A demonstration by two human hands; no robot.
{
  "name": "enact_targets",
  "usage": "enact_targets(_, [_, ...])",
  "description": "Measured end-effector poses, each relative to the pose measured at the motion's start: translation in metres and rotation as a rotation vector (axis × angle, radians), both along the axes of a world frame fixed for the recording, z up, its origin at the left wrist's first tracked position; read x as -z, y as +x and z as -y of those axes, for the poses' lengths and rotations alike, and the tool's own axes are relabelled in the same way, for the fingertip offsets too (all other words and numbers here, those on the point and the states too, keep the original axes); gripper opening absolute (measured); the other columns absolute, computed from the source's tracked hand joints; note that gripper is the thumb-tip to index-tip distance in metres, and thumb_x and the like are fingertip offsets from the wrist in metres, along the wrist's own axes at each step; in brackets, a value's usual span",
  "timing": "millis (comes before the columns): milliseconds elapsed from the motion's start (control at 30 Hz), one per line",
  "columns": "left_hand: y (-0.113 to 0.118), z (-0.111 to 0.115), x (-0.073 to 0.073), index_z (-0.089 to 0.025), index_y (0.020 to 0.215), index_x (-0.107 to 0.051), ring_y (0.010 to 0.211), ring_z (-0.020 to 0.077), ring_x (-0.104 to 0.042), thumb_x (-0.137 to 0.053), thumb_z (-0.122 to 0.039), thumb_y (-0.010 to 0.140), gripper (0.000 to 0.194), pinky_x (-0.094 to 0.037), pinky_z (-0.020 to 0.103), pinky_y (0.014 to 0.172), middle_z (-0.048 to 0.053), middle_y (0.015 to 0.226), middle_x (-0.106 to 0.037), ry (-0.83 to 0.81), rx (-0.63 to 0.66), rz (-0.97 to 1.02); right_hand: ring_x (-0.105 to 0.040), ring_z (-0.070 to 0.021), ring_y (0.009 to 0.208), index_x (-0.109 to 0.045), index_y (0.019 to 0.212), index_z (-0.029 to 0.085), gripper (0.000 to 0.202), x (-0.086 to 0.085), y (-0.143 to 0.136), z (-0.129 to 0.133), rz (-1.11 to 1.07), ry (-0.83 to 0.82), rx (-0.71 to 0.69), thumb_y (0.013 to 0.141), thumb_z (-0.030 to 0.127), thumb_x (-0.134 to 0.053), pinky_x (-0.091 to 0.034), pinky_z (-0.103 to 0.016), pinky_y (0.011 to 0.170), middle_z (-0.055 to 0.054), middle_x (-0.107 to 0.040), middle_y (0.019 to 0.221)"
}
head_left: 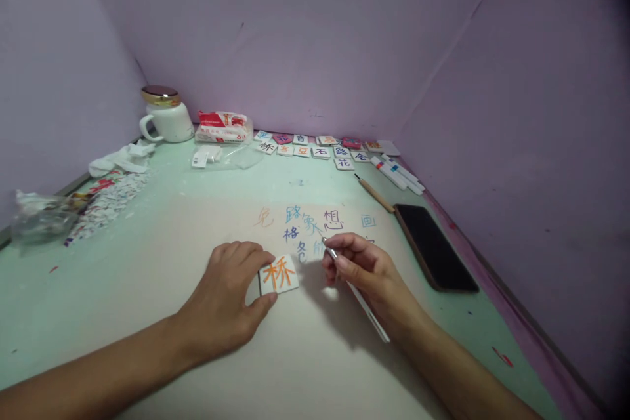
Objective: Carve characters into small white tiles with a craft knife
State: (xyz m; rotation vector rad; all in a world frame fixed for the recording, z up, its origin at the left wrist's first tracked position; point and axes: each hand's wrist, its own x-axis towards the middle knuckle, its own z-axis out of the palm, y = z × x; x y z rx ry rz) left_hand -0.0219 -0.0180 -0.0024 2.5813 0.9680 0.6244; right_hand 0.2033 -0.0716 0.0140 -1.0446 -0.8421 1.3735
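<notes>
The slim tool (367, 312) looks smooth and metallic, the tile (279, 275) matt. The mug (172, 123) is glossy, the phone (436, 249) smooth-faced, the pointed tool (376, 195) wooden-handled, the bag (234, 158) thin, crinkled plastic.

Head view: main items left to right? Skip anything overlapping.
Plastic bag → mug → packet → tile held by the left hand → slim tool in the right hand → phone.

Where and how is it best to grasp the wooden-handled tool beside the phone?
Probably by the middle of its wooden handle, from above and the near side: the tool lies lengthwise, with its thin dark tip at the far end.
</notes>
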Motion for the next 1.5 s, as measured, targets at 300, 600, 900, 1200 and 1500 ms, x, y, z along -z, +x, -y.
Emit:
enact_targets(300, [-0.004,-0.003,0.004,-0.023,0.116,-0.045,0.109,0.0275,-0.047,-0.047,-0.016,0.077,0.04,-0.035,0.047,0.093,0.008,0.115,-0.052,0.04,0.055,0.032,-0.063,-0.0167,0.071,-0.059,0.099,0.02,0.02,0.008,0.011,-0.003,0.645,0.004,0.048,0.081,0.022,-0.051,-0.045,-0.03,0.063,-0.004,-0.071,0.081])
enact_targets(600, [-0.004,-0.002,0.003,-0.02,0.116,-0.047,0.109,0.0273,-0.049,-0.047,-0.015,0.077,0.039,-0.036,0.046,0.093,0.008,0.115,-0.053,0.053,0.061,0.027,-0.065,-0.0194,0.082,-0.062,0.101,0.022,0.026,0.006,0.006,0.009,1.172,0.14,0.06,0.084,0.015,-0.045,-0.047,-0.033,0.07,-0.004,-0.072,0.096])
enact_targets(900, [-0.004,-0.004,0.006,-0.019,0.122,-0.048,0.111,0.0299,-0.047,-0.054,-0.028,0.083,0.041,-0.036,0.047,0.093,0.01,0.118,-0.052,0.075,0.058,0.004,-0.063,-0.0185,0.076,-0.067,0.091,0.02,0.015,0.005,-0.002,0.011,1.225,0.195,-0.008,0.082,0.017,-0.055,-0.045,-0.03,0.063,-0.004,-0.069,0.085])
enact_targets(1200, [0.004,-0.002,0.002,-0.02,0.122,-0.054,0.103,0.0291,-0.046,-0.05,-0.034,0.089,0.037,-0.037,0.049,0.089,0.012,0.111,-0.051,0.043,0.082,-0.065,-0.064,-0.0207,0.077,-0.069,0.092,0.023,0.019,0.008,-0.007,0.012,1.421,0.244,0.005,0.085,0.017,-0.053,-0.038,-0.028,0.058,-0.002,-0.07,0.082])
enact_targets(1500, [0.003,-0.004,0.0,-0.019,0.122,-0.052,0.104,0.0276,-0.047,-0.051,-0.029,0.087,0.036,-0.038,0.048,0.089,0.01,0.113,-0.051,0.001,0.164,-0.026,-0.063,-0.0191,0.068,-0.07,0.089,0.022,0.02,0.009,-0.01,0.016,1.43,0.272,0.038,0.084,0.019,-0.051,-0.035,-0.027,0.055,-0.003,-0.069,0.077])
